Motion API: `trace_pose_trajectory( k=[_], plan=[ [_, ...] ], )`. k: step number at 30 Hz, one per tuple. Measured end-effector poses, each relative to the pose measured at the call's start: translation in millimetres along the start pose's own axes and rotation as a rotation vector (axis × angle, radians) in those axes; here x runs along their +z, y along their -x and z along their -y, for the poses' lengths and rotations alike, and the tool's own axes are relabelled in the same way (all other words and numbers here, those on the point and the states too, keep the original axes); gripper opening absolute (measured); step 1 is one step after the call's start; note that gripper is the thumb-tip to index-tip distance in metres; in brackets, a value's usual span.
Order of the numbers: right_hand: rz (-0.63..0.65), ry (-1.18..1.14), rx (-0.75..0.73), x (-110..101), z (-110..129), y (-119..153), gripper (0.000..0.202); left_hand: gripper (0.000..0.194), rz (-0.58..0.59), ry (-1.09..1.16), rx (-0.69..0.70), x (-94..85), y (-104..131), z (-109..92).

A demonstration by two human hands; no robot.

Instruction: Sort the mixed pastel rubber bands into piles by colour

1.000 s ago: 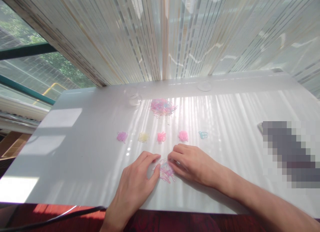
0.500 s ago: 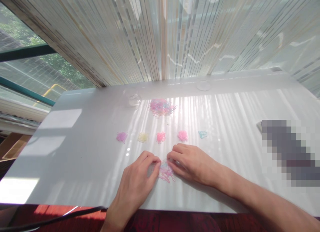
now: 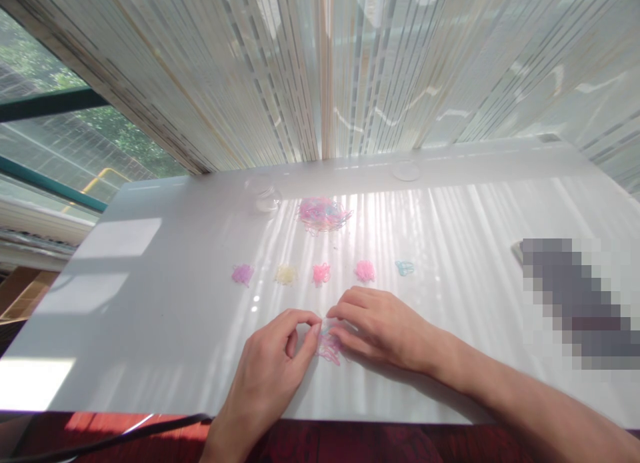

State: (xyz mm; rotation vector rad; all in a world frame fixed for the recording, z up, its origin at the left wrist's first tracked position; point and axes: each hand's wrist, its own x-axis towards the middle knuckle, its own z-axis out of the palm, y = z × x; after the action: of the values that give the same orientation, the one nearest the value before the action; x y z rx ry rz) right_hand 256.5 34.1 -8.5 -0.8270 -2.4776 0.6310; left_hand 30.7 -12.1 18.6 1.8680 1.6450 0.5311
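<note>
Between my two hands, near the table's front edge, lies a small mixed pile of thin pink, purple and blue bands point(image 3: 329, 349). My left hand point(image 3: 280, 356) pinches thumb and forefinger together at the pile's left side; what they hold is too small to make out. On the right, my right hand point(image 3: 380, 326) has its thumb and fingers apart over the pile. Beyond them is a row of little heaps: purple point(image 3: 243, 274), yellow point(image 3: 286, 274), coral pink point(image 3: 321, 273), pink point(image 3: 365, 271) and light blue point(image 3: 405, 268).
A larger mixed heap of bands point(image 3: 324, 214) lies farther back on the white table point(image 3: 175, 303). Left of it is a clear container point(image 3: 267, 200), and a clear round lid point(image 3: 406, 170) is at the back. A blurred-out dark object point(image 3: 575, 303) lies at the right.
The fingers of my right hand have spread apart and shifted slightly left over the pile. My left forefinger is more arched, its tip still against the thumb.
</note>
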Motion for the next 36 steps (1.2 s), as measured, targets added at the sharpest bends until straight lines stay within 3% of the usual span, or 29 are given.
trace_pose_trajectory(
  k=[7, 16, 25, 36],
  plan=[
    [-0.139, -0.036, -0.050, -1.3, 1.1, -1.6, 0.022, 0.015, -0.021, 0.084, 0.034, -0.8, -0.6, -1.1],
    [-0.179, -0.040, -0.070, -4.9, 4.4, -2.2, 0.027, 0.013, -0.090, 0.169, -0.047, 1.7, 0.5, 1.2],
    [-0.151, -0.008, -0.086, -3.8, 3.5, -2.6, 0.022, 0.012, -0.126, 0.193, -0.039, 3.0, -0.2, 4.5],
    [-0.213, -0.007, -0.080, -3.1, 3.5, -2.1, 0.020, 0.006, -0.181, 0.287, -0.034, 2.2, -0.8, 2.6]
  ],
)
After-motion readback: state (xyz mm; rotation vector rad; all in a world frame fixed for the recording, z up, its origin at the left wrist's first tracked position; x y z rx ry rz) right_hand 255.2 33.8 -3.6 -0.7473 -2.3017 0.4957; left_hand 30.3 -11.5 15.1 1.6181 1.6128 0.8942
